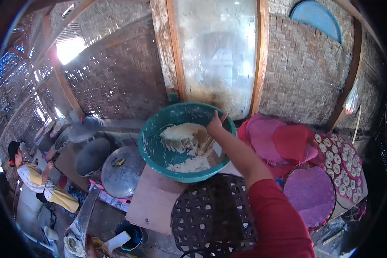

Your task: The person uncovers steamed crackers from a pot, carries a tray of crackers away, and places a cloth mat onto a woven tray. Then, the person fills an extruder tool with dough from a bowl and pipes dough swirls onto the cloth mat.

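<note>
My right hand (215, 125) is over the far right rim of a large green plastic basin (189, 177). Its fingers point up and apart, and nothing shows in them. Inside the basin lies pale, crumbly dough (182, 139) with white flour (189, 165) and a brownish lump beside it. At the bottom left, my left hand (92, 246) is closed around a long wooden tool (84, 215) with a dough-smeared round opening at its lower end. A white cylinder (118, 241) sticks out beside this hand. The frame edge partly hides the hand.
Below the basin are a board (155, 198) and a dark woven basket (210, 215). Right of it lie pink sheets (266, 133), a round purple tray (309, 193) and several coiled dough pieces (337, 159). Pans and a domed lid (122, 172) stand left, near another person (34, 176).
</note>
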The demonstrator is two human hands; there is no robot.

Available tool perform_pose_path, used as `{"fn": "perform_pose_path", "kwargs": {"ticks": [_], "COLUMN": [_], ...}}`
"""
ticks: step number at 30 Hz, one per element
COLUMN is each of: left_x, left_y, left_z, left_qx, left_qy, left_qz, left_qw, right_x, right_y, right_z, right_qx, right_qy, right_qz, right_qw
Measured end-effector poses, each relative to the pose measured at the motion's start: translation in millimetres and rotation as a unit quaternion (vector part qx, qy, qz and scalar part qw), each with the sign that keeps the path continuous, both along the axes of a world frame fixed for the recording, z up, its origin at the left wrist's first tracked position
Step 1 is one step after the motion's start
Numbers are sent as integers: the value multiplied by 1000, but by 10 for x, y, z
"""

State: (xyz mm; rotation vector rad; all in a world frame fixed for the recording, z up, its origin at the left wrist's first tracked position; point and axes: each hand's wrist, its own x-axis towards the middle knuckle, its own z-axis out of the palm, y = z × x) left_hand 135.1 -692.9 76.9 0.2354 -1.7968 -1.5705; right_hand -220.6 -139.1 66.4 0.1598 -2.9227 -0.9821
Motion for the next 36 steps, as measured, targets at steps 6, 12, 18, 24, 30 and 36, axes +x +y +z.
{"fn": "perform_pose_path", "kwargs": {"ticks": [6,12,18,24,30,36], "left_x": [-235,-353,-212,-246,-397,-197], "left_y": [-529,66,-71,469,1428,2615], "left_z": [-394,76,26,472,988,993], "left_qx": [-65,70,47,-132,-419,-492], "left_qy": [-6,52,-33,-158,83,116], "left_qz": [-4,-7,18,33,-57,-177], "left_qw": [998,996,998,978,902,845], "right_x": [616,740,650,951,1882,3786], "right_y": [-189,-223,-283,-234,378,1029], "right_z": [917,507,59,491,1621,2614], "right_qx": [-54,-29,-66,-132,-379,-470], "right_qy": [-213,-123,-114,-126,-215,-264], "right_qz": [-73,21,62,60,119,124], "right_qw": [973,992,989,981,892,833]}}
